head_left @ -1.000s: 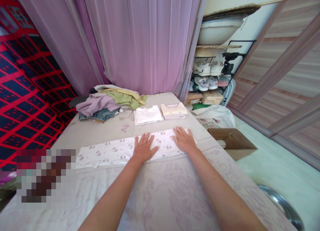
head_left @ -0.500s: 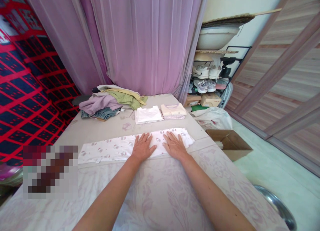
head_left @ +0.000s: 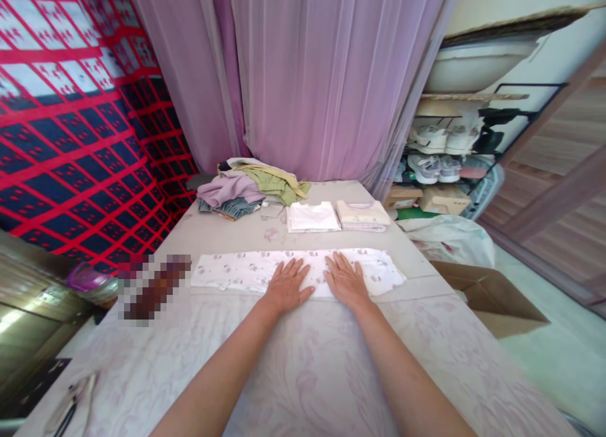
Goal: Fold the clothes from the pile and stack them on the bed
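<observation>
You have two folded tops [head_left: 337,216] stacked at frame centre, your left hand [head_left: 286,285] and right hand [head_left: 345,279] pressed flat, fingers spread, gripping nothing, on the printed garment [head_left: 237,273] mid-counter, while the unfolded pile [head_left: 250,187] above waits.

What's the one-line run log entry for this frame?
left hand: flat, palm down on printed garment | right hand: flat on same garment | behind: two folded tops, clothes pile
</observation>
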{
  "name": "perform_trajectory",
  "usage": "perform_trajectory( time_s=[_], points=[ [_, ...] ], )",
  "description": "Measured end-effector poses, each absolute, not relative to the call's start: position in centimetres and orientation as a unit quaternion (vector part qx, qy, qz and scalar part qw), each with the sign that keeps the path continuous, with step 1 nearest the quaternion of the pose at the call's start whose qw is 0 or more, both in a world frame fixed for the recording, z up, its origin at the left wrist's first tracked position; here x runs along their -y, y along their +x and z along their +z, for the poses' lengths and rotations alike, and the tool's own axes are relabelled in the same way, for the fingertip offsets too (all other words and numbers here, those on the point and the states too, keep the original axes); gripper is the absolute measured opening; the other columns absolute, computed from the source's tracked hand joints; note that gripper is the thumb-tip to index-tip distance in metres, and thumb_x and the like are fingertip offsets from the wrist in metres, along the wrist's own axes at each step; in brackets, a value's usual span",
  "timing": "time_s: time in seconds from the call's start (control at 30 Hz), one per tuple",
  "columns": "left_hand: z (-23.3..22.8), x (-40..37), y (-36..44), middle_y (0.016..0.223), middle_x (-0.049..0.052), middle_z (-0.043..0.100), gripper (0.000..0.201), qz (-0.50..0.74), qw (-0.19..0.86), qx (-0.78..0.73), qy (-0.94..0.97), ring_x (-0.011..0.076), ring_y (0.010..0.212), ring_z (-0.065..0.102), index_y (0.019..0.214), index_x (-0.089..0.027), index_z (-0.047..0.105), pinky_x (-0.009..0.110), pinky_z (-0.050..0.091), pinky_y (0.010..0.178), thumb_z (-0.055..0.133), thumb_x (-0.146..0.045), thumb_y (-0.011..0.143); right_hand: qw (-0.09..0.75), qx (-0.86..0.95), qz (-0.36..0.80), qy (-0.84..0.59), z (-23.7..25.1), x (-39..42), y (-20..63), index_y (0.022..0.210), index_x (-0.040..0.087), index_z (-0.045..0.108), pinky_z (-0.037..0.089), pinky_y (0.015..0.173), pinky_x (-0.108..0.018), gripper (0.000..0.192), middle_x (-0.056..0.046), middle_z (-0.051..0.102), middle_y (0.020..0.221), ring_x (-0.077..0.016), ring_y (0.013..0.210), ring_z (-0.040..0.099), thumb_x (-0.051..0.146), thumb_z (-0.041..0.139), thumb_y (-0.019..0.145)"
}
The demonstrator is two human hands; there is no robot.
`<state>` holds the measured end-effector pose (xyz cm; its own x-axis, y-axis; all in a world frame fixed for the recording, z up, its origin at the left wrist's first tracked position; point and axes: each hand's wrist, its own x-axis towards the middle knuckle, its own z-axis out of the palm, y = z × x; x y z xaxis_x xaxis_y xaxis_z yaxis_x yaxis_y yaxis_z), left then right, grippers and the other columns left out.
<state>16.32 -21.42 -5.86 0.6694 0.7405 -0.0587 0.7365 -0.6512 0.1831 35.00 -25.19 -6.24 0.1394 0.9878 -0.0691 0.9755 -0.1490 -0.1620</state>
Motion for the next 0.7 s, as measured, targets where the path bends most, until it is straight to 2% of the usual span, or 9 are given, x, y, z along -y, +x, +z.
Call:
perform_trajectory(
  time_s=[0.17, 0.33, 0.43, 0.57, 0.63, 0.7],
  points=[
    [-5.7, 20.6, 10.0, 0.154, 0.004, 0.023, 0.059, 0.012, 0.067, -0.498, 0.864, 0.0236, 0.142, 0.017, 0.144, -0.028, 0.034, 0.047, 0.011, 0.115, 0.026, -0.055, 0.092, 0.018, 0.656, 0.063, -0.752, -6.7, 25.0, 35.4, 0.145, 0.023, 0.032, 0.011, 0.111, -0.055, 0.053, -0.006, 0.02, 0.155, -0.0214, 0.142, 0.015, 0.041, 0.02, 0.095],
    [-5.4, 19.6, 2.5, 0.153, 0.004, 0.026, 0.057, 0.011, 0.043, -0.589, 0.807, 0.025, 0.141, 0.021, 0.144, -0.027, 0.034, 0.049, 0.015, 0.113, 0.029, -0.05, 0.093, 0.014, 0.652, 0.054, -0.756, -6.8, 25.1, 35.3, 0.144, 0.024, 0.033, 0.013, 0.111, -0.055, 0.053, -0.005, 0.021, 0.155, -0.0207, 0.142, 0.016, 0.041, 0.019, 0.096],
    [-5.6, 19.1, -1.0, 0.151, 0.004, 0.033, 0.052, 0.03, 0.03, -0.63, 0.776, 0.0245, 0.14, 0.026, 0.141, -0.025, 0.04, 0.048, 0.015, 0.113, 0.027, -0.044, 0.094, 0.009, 0.652, 0.055, -0.756, -6.7, 25.1, 35.3, 0.144, 0.023, 0.033, 0.013, 0.111, -0.054, 0.053, -0.005, 0.021, 0.155, -0.0208, 0.142, 0.016, 0.041, 0.02, 0.096],
    [-5.9, 18.4, -3.7, 0.142, 0.01, 0.046, 0.049, 0.082, -0.001, -0.687, 0.722, 0.021, 0.132, 0.039, 0.131, -0.016, 0.05, 0.035, 0.027, 0.11, 0.026, -0.034, 0.094, 0.009, 0.645, 0.052, -0.762, -5.6, 25.2, 34.4, 0.143, 0.023, 0.035, 0.015, 0.111, -0.055, 0.052, -0.006, 0.024, 0.154, -0.0224, 0.141, 0.02, 0.039, 0.023, 0.096],
    [-5.5, 18.0, -4.3, 0.134, 0.014, 0.053, 0.047, 0.091, -0.015, -0.714, 0.694, 0.0226, 0.125, 0.047, 0.129, -0.012, 0.051, 0.033, 0.032, 0.106, 0.031, -0.032, 0.091, 0.029, 0.653, 0.03, -0.757, -4.9, 25.3, 33.2, 0.143, 0.024, 0.035, 0.013, 0.111, -0.055, 0.051, -0.007, 0.024, 0.154, -0.0234, 0.141, 0.02, 0.039, 0.025, 0.095],
    [-4.8, 17.5, -4.4, 0.126, 0.016, 0.059, 0.046, 0.069, -0.012, -0.735, 0.675, 0.0266, 0.118, 0.052, 0.126, -0.011, 0.053, 0.036, 0.037, 0.101, 0.035, -0.033, 0.089, 0.06, 0.678, 0.008, -0.732, -4.3, 25.4, 31.5, 0.144, 0.024, 0.034, 0.009, 0.112, -0.054, 0.052, -0.007, 0.024, 0.154, -0.0237, 0.141, 0.019, 0.039, 0.027, 0.095]
  ],
)
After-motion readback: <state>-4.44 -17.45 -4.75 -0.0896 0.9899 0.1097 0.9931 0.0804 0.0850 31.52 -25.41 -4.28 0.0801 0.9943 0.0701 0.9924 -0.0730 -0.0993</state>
